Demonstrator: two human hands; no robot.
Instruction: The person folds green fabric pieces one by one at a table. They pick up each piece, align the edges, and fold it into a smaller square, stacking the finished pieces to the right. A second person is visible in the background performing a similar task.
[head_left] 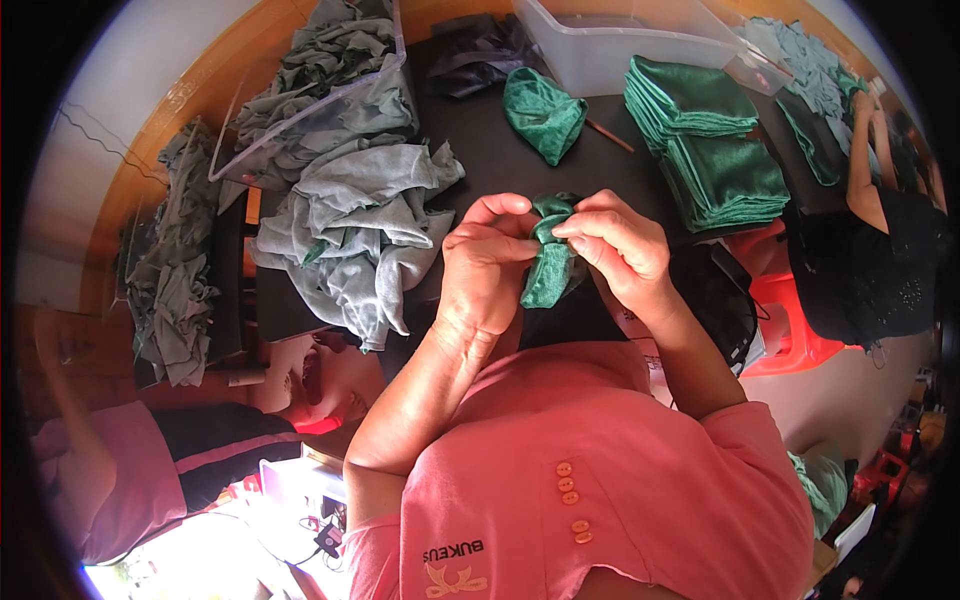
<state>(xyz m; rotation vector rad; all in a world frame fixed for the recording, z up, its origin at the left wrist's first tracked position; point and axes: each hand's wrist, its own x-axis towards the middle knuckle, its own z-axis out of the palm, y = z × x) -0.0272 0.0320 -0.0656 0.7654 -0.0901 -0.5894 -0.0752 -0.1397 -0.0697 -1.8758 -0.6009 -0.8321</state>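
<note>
In front of my chest, my left hand [482,262] and my right hand [622,248] pinch a small piece of shiny green velvet cloth [545,280] between thumbs and fingertips. The cloth looks gathered or knotted at its middle, and its wider end hangs down below the fingers. Beyond my hands, a folded, crumpled green velvet piece [543,112] lies on the dark table [460,130]. A thin brown stick [610,137] pokes out beside it. To the right rise two neat stacks of flat green velvet pieces [722,178].
Left of my hands spreads a heap of grey-green cloth [350,220], before a clear bin [405,50] full of similar cloth. Another clear bin [640,50] stands at the back, near dark cloth [480,55]. Co-workers sit left and right; a red stool [785,310] is at right.
</note>
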